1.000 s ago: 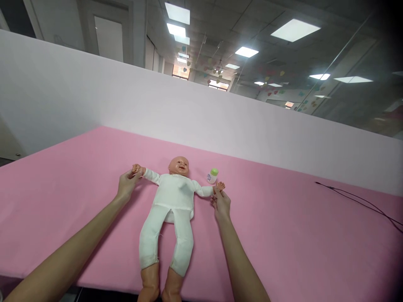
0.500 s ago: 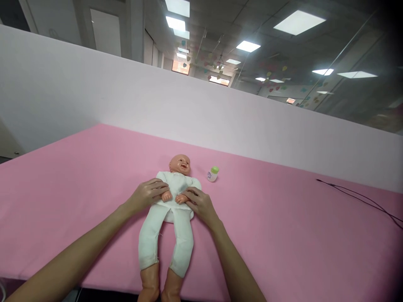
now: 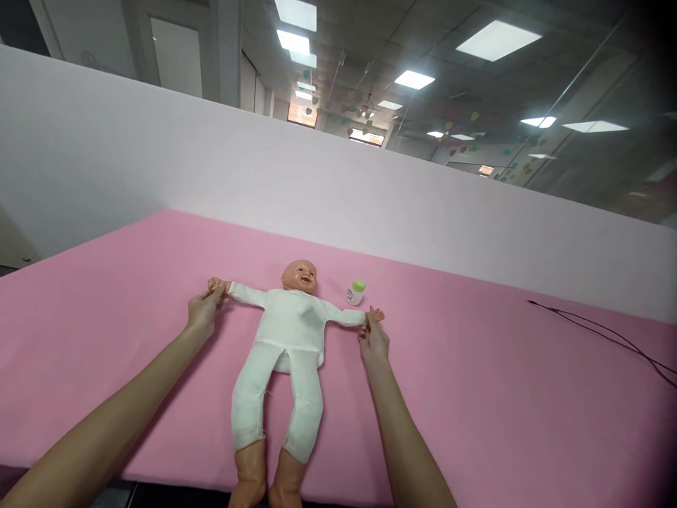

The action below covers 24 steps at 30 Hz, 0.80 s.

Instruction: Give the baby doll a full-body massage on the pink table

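Doll (image 3: 290,321) lies on its back in the middle of the pink table (image 3: 476,395), head to the far side, arms spread wide. It wears a white top and white trousers; its bare feet reach the near edge, where the view cuts them off. The person's left hand (image 3: 205,308) holds the doll's wrist on the left, fingers closed narrowly on it. The right hand (image 3: 375,341) pinches the other wrist, on the right, and the doll's small fingers stick out past the grip.

A jar (image 3: 355,293) with a green lid stands on the table just beyond the doll's right-hand sleeve, to the right of its head. That sleeve passes close in front of the jar; whether they touch, I cannot tell. Well apart on the right, a thin black cable (image 3: 608,335) runs in from the right edge, lying loose and clear of both hands.

A white partition (image 3: 317,183) closes off the far side of the table along its whole length. Beyond it are a door (image 3: 177,60) on the left, square ceiling lights (image 3: 500,40) and small coloured decorations (image 3: 474,116), too blurred to make out well. Something dark shows below the near edge.
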{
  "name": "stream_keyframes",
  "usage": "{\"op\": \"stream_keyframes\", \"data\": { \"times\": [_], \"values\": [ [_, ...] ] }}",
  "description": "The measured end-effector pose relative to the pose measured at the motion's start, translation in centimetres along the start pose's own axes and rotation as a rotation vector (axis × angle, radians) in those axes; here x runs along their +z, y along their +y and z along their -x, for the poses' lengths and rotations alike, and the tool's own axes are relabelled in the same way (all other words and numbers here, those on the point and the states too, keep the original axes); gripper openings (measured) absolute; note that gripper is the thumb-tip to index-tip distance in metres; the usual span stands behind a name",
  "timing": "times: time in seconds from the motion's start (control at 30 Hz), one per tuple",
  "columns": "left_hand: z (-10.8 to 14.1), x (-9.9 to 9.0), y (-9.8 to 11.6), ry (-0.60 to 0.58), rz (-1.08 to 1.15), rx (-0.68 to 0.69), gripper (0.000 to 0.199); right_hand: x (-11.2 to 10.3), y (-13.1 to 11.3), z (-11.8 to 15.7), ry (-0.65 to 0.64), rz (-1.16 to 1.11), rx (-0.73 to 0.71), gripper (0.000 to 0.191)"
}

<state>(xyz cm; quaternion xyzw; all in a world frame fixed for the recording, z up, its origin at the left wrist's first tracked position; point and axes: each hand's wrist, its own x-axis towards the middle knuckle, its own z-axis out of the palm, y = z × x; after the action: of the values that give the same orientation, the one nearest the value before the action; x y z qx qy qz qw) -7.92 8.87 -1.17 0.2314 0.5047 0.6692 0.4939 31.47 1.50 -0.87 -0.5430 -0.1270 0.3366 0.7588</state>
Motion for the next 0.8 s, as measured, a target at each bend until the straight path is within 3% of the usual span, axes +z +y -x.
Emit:
{"op": "stream_keyframes", "data": {
  "times": [0.07,0.17,0.23,0.37,0.47,0.57,0.63,0.7,0.8],
  "values": [
    [0.0,0.0,0.3,-0.028,-0.04,0.053,0.039,0.3,-0.1,0.6,-0.05,0.024,-0.062,0.036],
    [1.7,0.6,1.1,-0.176,-0.227,0.333,0.035,1.4,-1.0,2.7,-0.235,0.106,-0.251,0.045],
    [3.3,1.1,1.4,-0.339,-0.392,0.566,0.028,2.1,-1.5,4.3,-0.426,0.186,-0.388,0.045],
    [5.5,1.6,0.6,-0.756,-0.681,1.043,0.021,2.8,-1.1,7.0,-0.859,0.478,-0.664,0.025],
    [5.9,1.7,-0.2,-0.964,-0.81,1.262,0.022,2.6,-0.4,8.0,-1.077,0.727,-0.794,0.019],
    [6.0,1.8,-0.4,-1.009,-0.862,1.276,0.021,2.6,-0.2,8.2,-1.119,0.8,-0.815,0.019],
    [6.0,1.9,-0.2,-0.97,-0.817,1.201,0.02,2.7,-0.3,7.8,-1.048,0.741,-0.773,0.019],
    [5.9,1.9,0.2,-0.846,-0.701,1.022,0.019,2.7,-0.4,6.9,-0.866,0.608,-0.679,0.026],
    [4.8,1.7,0.7,-0.536,-0.432,0.606,0.022,2.1,-0.6,4.6,-0.476,0.366,-0.438,0.044]
  ]
}}
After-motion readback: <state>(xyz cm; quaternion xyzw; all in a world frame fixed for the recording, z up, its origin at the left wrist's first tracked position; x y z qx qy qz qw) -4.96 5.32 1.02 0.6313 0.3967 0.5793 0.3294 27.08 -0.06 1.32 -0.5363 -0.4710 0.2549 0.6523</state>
